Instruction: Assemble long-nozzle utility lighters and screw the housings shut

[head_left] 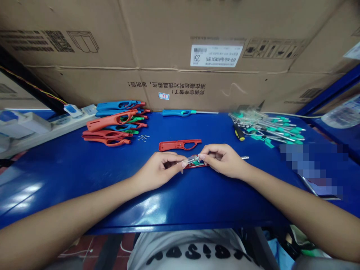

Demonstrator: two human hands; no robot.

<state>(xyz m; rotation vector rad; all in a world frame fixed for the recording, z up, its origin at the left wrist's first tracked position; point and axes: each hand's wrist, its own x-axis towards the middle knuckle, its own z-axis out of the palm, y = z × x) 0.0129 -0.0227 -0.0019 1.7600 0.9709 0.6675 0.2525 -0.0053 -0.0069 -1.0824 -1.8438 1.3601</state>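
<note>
My left hand (157, 169) pinches one end of a clear plastic lighter fuel tank (191, 160) between thumb and fingers. At the tank's other end, the fingertips of my right hand (225, 160) are closed on its whitish tip. Below my fingers lies a red lighter casing half (203, 165), partly hidden, with a green part and thin wire in it. A metal rod end (245, 158) shows past my right hand. Just behind, a second red casing half (180, 145) with a trigger opening rests on the blue table.
Red and blue casings (112, 119) are piled at the left, beside small screws (143, 138). A blue lighter (177, 113) lies by the cardboard (157, 52). Metal rods with green parts (278, 129) and a screwdriver (239, 133) are at the right; a power strip (59, 125) is far left.
</note>
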